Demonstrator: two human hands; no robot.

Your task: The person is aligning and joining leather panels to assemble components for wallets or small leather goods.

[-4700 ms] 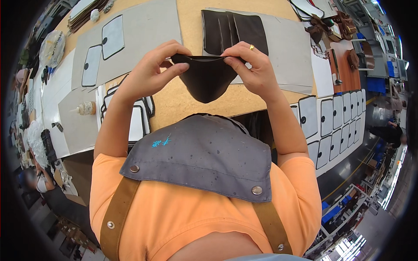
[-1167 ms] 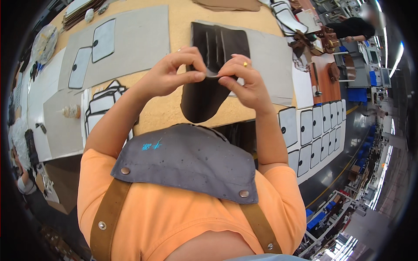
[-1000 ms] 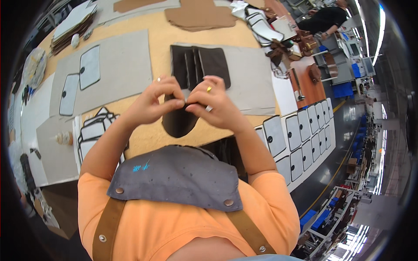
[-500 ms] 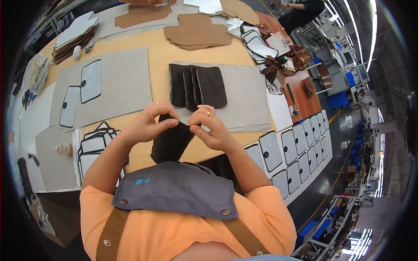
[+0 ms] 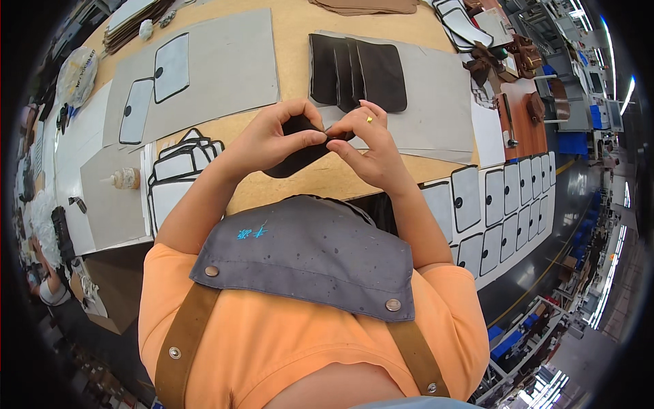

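Between my two hands is a dark brown, leather-like piece (image 5: 294, 163), its upper edge pinched. My left hand (image 5: 289, 133) has thumb and fingertips closed on that edge. Close beside it, my right hand (image 5: 368, 140), with a ring on one finger, pinches the same edge; the fingertips of both hands nearly meet. The piece hangs below them, partly hidden by my left hand. Just beyond lie several similar dark pieces (image 5: 383, 78), overlapping on a grey board (image 5: 436, 102).
White, black-edged panels (image 5: 466, 198) stand in rows at the right. More such panels (image 5: 180, 167) are piled left of my arm, and two lie on a grey sheet (image 5: 225, 75). A small bottle (image 5: 126, 178) stands at the left; a hammer (image 5: 509, 119) lies at the right.
The view has tilted down, so the table's far side has slid upward out of sight. My hands have come closer together on the dark piece, which now hangs at more of a slant.
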